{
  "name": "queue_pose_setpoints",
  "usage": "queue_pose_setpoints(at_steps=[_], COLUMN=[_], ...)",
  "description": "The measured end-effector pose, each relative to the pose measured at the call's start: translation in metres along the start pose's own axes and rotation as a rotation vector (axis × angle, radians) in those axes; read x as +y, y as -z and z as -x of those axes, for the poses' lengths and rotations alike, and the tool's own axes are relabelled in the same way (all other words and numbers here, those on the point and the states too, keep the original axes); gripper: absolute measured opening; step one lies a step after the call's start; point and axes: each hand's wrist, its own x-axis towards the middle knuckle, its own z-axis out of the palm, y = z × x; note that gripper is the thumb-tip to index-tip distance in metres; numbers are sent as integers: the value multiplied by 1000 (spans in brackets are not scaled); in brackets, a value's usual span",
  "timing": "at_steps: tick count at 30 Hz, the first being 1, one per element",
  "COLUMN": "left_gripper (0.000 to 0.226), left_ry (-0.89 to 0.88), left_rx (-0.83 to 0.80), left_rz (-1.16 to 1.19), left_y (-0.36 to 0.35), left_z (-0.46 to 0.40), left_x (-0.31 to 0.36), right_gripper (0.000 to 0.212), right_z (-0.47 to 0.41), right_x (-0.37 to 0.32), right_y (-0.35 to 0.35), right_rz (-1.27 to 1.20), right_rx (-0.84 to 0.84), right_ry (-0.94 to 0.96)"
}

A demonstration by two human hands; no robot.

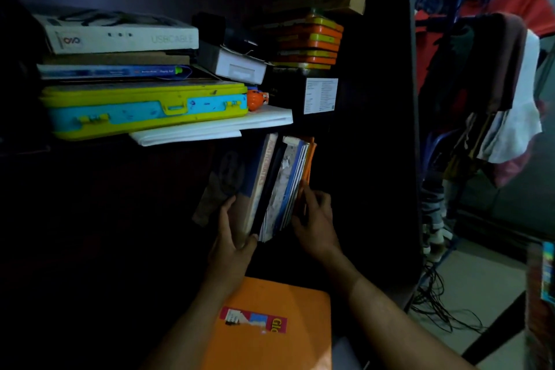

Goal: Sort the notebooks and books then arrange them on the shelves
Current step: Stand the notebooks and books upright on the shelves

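Down on the dark lower shelf, a leaning bundle of upright books and thin notebooks (pixel 270 186) stands tilted to the right. The left hand (pixel 232 234) grips its outer left cover, fingers curled round the bottom edge, while the right hand (pixel 315 219) holds the orange notebook at its right side. Below the forearms lies a flat orange exercise book (pixel 279 303). Above, a yellow-and-blue plastic case (pixel 144 108) rests on white folded paper (pixel 216 126).
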Motion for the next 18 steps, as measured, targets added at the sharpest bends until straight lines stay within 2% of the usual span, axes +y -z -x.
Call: queue_pose_setpoints(at_steps=[2, 3, 4, 6, 8, 9, 13, 16, 18], left_gripper=[73, 68, 60, 36, 16, 13, 24, 29, 31], left_ry=[-5, -3, 2, 26, 47, 57, 129, 149, 147], left_rx=[25, 60, 112, 207, 210, 200, 162, 99, 2], left_rz=[-10, -25, -43, -72, -91, -108, -160, -117, -29], left_y=[0, 0, 0, 0, -1, 0, 2, 3, 5], left_z=[1, 2, 2, 3, 3, 2, -4, -5, -4], left_x=[5, 7, 10, 15, 18, 17, 7, 4, 7], right_gripper=[50, 36, 32, 53, 72, 72, 49, 38, 36], right_z=[15, 28, 43, 74, 94, 97, 94, 93, 94], right_x=[-4, -8, -10, -13, -13, -13, -15, -12, -9], right_y=[5, 10, 15, 25, 31, 32, 31, 35, 37], right_rz=[-138, -127, -51, 199, 392, 415, 338, 124, -46], right_rx=[-9, -72, -168, -376, -473, -476, -432, -318, -227], right_ry=[-27, -16, 26, 184, 279, 290, 265, 162, 114])
